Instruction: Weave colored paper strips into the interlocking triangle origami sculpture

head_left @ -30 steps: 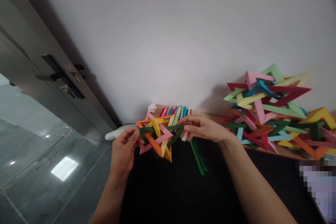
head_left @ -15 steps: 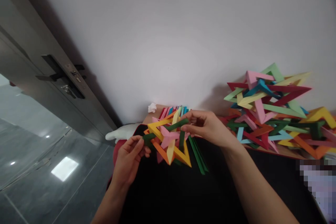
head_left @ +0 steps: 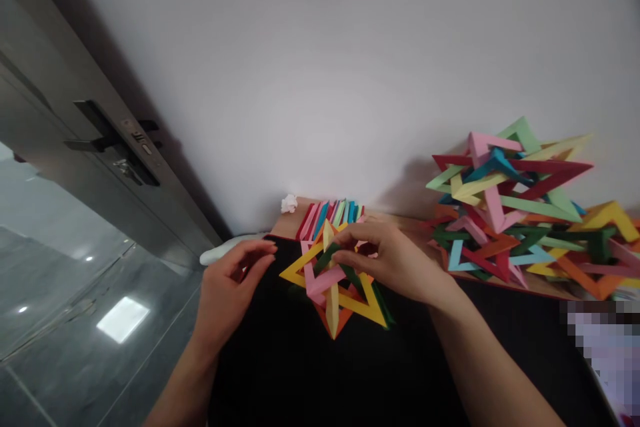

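Observation:
A star-shaped model of interlocked folded paper strips [head_left: 327, 278], in yellow, pink, orange, cream and green, is in front of me above the black surface [head_left: 320, 373]. My right hand [head_left: 387, 253] pinches a green strip at the upper right of the model. To the left, my left hand [head_left: 240, 280] is apart from the model, with thumb and fingers parted and nothing visible between them. Green folded strips [head_left: 385, 307] show partly behind the model's lower right.
Coloured folded strips [head_left: 325, 213] lie in a row on the wooden ledge [head_left: 285, 225] by the wall, beside crumpled white paper [head_left: 289, 203]. Finished paper stars [head_left: 510, 173] are piled at the right. A grey door [head_left: 100, 147] stands at the left.
My left hand has let go of the model and moved left. The model has turned and now shows its yellow triangle more fully. My right hand still holds a green strip.

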A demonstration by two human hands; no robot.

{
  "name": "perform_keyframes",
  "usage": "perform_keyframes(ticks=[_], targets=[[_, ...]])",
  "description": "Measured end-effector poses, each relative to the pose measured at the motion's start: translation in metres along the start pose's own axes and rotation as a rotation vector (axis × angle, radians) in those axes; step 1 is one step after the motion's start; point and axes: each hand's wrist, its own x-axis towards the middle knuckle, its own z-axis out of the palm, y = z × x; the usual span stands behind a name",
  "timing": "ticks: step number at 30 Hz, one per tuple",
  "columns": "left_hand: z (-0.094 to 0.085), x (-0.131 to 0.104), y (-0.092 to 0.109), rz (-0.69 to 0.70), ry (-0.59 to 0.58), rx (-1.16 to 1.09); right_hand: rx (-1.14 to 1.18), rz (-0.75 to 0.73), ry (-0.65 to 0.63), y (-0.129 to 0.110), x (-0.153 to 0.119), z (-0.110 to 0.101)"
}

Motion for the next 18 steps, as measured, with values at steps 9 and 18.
perform_keyframes(ticks=[9, 18], targets=[[0.033, 0.051, 0.067, 0.057, -0.609, -0.074, 0.001, 0.008, -0.012, -0.003, 0.0, -0.002], [0.049, 0.068, 0.06, -0.038, -0.696, -0.241, 0.16, 0.041, 0.043, 0.013, 0.006, -0.003]])
